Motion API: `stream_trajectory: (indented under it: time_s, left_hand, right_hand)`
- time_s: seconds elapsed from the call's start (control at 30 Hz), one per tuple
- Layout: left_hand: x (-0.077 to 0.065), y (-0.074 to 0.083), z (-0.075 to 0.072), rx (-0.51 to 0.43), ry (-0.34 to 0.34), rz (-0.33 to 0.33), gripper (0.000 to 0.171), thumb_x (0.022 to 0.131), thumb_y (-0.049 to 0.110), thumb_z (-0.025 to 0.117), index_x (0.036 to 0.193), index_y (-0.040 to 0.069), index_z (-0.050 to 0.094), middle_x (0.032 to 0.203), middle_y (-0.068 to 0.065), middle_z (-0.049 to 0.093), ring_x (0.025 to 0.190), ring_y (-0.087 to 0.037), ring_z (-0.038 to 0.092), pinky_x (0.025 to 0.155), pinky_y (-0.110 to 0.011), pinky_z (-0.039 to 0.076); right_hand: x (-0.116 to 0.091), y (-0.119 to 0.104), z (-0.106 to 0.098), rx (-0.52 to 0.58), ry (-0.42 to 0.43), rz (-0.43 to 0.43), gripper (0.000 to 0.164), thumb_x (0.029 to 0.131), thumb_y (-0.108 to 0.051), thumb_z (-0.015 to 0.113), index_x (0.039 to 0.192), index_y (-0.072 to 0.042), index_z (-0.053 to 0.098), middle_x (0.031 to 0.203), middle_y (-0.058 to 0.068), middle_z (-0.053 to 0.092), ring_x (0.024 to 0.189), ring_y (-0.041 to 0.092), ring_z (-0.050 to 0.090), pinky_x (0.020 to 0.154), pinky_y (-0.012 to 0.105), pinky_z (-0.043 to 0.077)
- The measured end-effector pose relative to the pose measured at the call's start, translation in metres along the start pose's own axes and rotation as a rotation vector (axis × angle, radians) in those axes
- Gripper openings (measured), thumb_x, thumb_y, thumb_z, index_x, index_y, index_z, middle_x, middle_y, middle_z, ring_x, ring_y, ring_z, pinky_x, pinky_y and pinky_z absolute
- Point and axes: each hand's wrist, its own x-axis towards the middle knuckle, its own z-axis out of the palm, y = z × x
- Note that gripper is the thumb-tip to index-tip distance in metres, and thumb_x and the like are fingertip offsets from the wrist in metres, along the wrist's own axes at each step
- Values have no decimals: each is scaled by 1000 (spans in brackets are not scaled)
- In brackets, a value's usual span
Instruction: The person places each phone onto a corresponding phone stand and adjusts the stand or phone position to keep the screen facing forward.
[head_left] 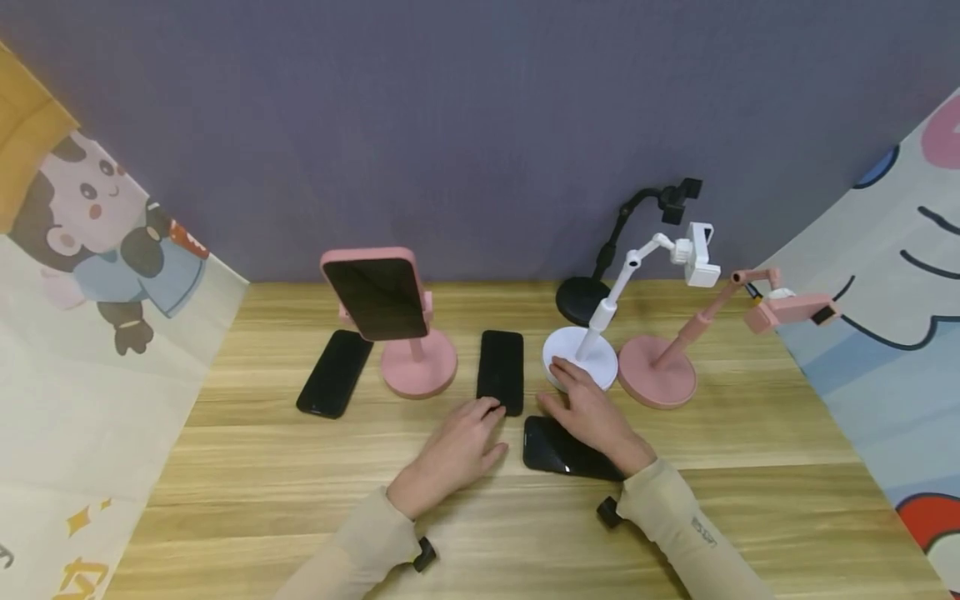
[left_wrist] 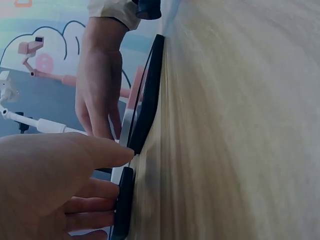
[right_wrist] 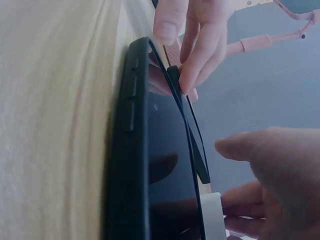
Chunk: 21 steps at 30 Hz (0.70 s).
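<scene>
My left hand touches the near end of a black smartphone that lies upright on the table, its fingers loosely bent. My right hand reaches over a second smartphone, lying crosswise. Its fingertips rest at the round base of a white phone stand. In the right wrist view, fingers of the right hand meet the white base's edge, thumb apart. The left wrist view has the left hand's fingers beside the phone's edge.
To the left, a pink stand bears a phone-like dark panel in a pink frame. Another smartphone lies beside it. A pink stand and a black stand stand to the right. A grey wall closes off the back.
</scene>
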Motion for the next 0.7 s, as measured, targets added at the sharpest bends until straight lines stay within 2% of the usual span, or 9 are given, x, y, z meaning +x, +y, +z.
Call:
stream_trajectory:
  time_s: [0.17,0.23,0.5,0.7]
  left_hand:
    - [2,2,3,9,62,12,40,93,28,78,121,0,72,113,-6,62,101,-21,61,88,-35,56]
    - [2,3,4,8,77,8,37,92,27,78,118,1,73,110,-5,61,98,-20,60,85,-35,56]
    - [3,4,3,29,106,8,28,92,23,78,109,2,72,103,-4,61,94,-20,59,84,-35,55]
    - [2,5,0,60,99,27,26,92,25,77,106,3,73,100,-4,61,91,-20,60,85,-35,54]
  right_hand:
    - [-1,1,-1,-31,-23,8,61,100,-29,69,145,9,52,155,24,47,144,41,44,116,57,40]
    - [-1,1,-1,-38,-19,5,61,99,-29,70,145,8,53,155,23,47,144,40,45,115,57,41]
    - [-2,1,0,-43,-2,-1,61,99,-30,70,145,7,53,155,22,48,143,40,45,114,57,42]
    - [-2,0,2,-51,-2,12,61,100,-31,69,145,7,53,155,22,48,145,39,44,115,56,41]
